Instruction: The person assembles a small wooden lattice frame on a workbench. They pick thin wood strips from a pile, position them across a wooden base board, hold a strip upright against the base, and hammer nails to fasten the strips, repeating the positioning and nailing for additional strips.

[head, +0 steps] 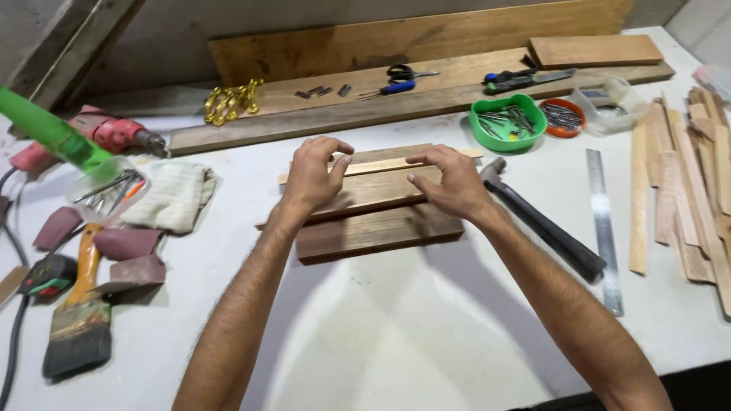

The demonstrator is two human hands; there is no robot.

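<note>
Both hands on stacked wooden boards at mid-table — alignment under way.

Left hand (311,173) and right hand (449,181) rest spread on the dark boards (377,228), fingertips pressing a pale thin strip (381,165) along the far edge; no fasteners seen driven — joining judged not yet done; hammer (544,224) lies just right of the boards, steel ruler (604,228) beyond it; green bowl of nails (507,122) far right; paintbrush (78,320) and red drill (103,133) at left; white worktable (381,335), plank against a grey far wall.
</note>
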